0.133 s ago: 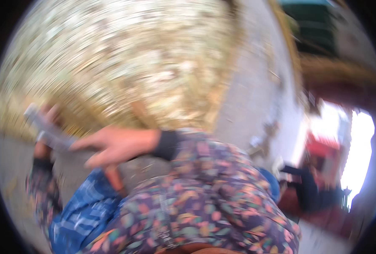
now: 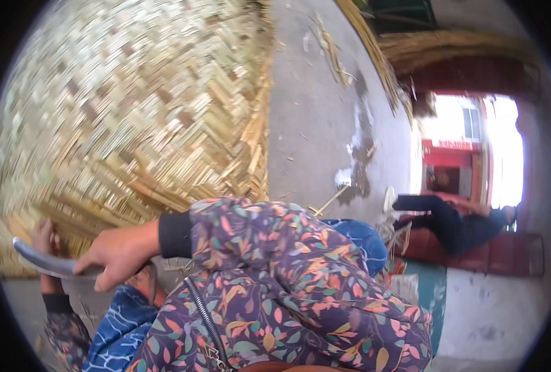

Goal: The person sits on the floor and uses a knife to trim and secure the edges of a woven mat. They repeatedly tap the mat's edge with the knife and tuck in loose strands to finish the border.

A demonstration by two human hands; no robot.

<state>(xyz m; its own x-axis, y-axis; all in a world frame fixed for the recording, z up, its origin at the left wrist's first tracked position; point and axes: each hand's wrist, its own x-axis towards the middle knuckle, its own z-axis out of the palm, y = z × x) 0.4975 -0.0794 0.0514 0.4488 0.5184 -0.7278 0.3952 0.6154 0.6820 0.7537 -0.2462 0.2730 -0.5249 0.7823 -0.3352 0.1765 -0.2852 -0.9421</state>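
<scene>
In my right hand (image 2: 119,249) is a curved, smooth grey tool (image 2: 51,265), blade-like, its rounded tip pointing left. The fingers close over its near end, back of the hand upward. Just beyond the tool, my left hand (image 2: 45,238) is at the near edge of a large mat (image 2: 164,93) woven from pale flat strips in a zigzag pattern. Its fingers look bent onto the loose edge strips (image 2: 80,214), partly hidden and a little blurred. Both of my forearms wear a flowered sleeve with a dark cuff.
Grey concrete floor (image 2: 306,118) with a wet patch (image 2: 361,164) and loose straw runs along the mat's right side. Another woven edge (image 2: 374,56) lies beyond it. At right, a person in dark clothes (image 2: 455,223) sits on a dark red bench (image 2: 498,254) near a bright doorway.
The view has turned and grown sharper; the mat and floor have shifted left in it. Both hands and the tool appear lower, the tool now nearer-side of my left hand.
</scene>
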